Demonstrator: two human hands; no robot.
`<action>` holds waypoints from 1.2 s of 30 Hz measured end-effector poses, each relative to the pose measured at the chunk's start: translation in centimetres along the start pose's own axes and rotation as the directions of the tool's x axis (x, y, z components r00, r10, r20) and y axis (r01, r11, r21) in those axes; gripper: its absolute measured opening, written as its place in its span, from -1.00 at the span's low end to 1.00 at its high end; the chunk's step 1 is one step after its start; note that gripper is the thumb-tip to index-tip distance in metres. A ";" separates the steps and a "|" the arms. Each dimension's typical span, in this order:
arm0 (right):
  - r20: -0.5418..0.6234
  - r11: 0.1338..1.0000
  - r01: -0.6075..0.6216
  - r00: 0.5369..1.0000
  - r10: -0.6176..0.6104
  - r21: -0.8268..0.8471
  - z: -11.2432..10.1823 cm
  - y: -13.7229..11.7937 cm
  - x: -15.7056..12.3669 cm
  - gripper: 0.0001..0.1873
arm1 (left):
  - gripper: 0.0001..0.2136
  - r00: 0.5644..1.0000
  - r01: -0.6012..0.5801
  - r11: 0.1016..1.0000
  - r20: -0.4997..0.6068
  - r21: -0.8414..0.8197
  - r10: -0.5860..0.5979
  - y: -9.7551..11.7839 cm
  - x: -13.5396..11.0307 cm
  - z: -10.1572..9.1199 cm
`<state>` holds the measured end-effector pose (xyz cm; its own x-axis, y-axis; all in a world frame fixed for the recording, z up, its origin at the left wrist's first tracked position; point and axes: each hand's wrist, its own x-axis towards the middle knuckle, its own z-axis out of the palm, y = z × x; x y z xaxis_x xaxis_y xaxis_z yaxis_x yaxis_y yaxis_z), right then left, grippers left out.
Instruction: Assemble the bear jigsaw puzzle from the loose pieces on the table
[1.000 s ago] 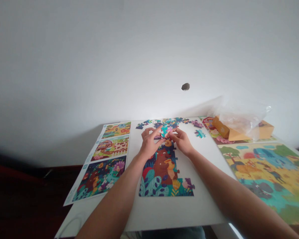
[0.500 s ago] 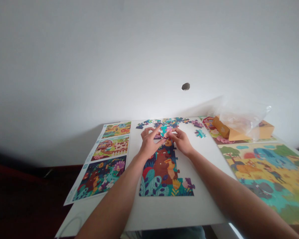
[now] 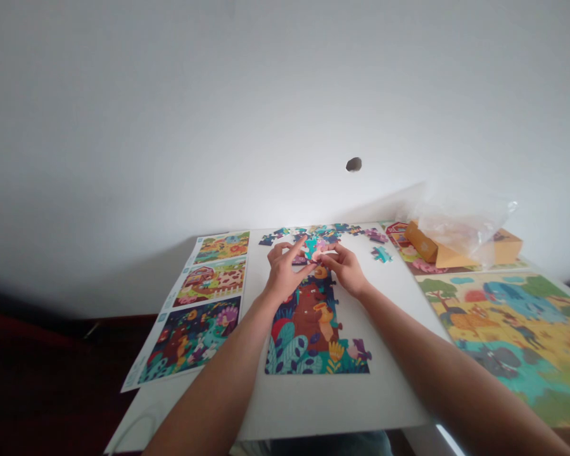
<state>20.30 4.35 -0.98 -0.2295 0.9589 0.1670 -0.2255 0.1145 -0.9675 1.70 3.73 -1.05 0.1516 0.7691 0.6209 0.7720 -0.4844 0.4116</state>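
Observation:
Between my two hands, above the top end of a partly joined jigsaw puzzle (image 3: 308, 323), is a teal and pink puzzle piece (image 3: 312, 249). My left hand (image 3: 284, 269) pinches its left side with thumb and forefinger. On the other side, the fingers of my right hand (image 3: 344, 266) close on the piece's right edge. The joined part shows a brown bear and leafy plants, with knobs along its right edge. My hands cover some of its upper end. Loose puzzle pieces (image 3: 339, 229) lie in a heap beyond my hands.
A picture sheet (image 3: 194, 310) with three printed scenes lies left. One teal piece (image 3: 382, 254) sits apart at right. Farther right are a finished animal puzzle (image 3: 508, 335), an orange box (image 3: 508, 246) and a clear plastic bag (image 3: 460, 221). A wall (image 3: 285, 126) stands behind the table.
The piece between my hands has turned and tilted slightly, and my fingers have shifted a little on it. Everything else stays in place.

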 end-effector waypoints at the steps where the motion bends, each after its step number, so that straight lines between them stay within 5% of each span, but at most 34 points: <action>1: -0.030 1.000 0.007 1.000 -0.007 -0.020 -0.1 0.1 0.1 -0.61 | -0.42 1.000 0.004 1.000 0.010 0.001 -0.004 -0.1 0.0 -0.1; 5: -0.258 0.969 -0.005 0.964 -0.061 -0.249 -1.4 0.4 0.7 -0.70 | -0.58 0.993 0.103 0.993 0.045 0.065 -0.106 -1.0 0.0 0.1; 9: -0.451 0.699 -0.268 0.888 -0.087 -0.663 -3.5 0.5 1.2 -0.71 | -0.57 0.940 0.254 0.946 0.179 0.199 -0.290 -2.2 -0.2 0.8; 13: -0.487 0.442 -0.396 0.866 -0.111 -0.805 -4.4 0.5 1.3 -0.69 | -0.59 0.918 0.269 0.936 0.235 0.225 -0.320 -2.6 -0.4 1.2; 17: -0.456 0.315 -0.398 0.880 -0.136 -0.862 -4.5 0.8 1.2 -0.66 | -0.65 0.942 0.244 0.951 0.187 0.189 -0.279 -2.5 -0.3 1.0; 23: -0.409 0.301 -0.344 0.893 -0.189 -0.890 -3.6 0.4 0.9 -0.65 | -0.63 0.947 0.239 0.956 0.175 0.172 -0.269 -2.3 0.0 0.9; 29: -0.117 0.301 -0.087 0.990 -0.083 -0.950 -0.7 0.1 0.0 -0.75 | -0.71 0.945 0.244 0.962 0.192 0.125 -0.265 -2.0 0.0 0.9; 36: -0.046 0.279 -0.033 0.998 -0.040 -0.960 0.0 0.2 -0.2 -0.74 | -0.67 0.943 0.162 0.954 0.244 0.251 -0.224 -1.7 -0.4 0.9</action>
<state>20.34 4.17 -1.21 -0.1764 0.9645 0.1964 0.8533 0.2493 -0.4579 0.83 4.62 -2.60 0.1204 0.9361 0.3306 0.9164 -0.2329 0.3256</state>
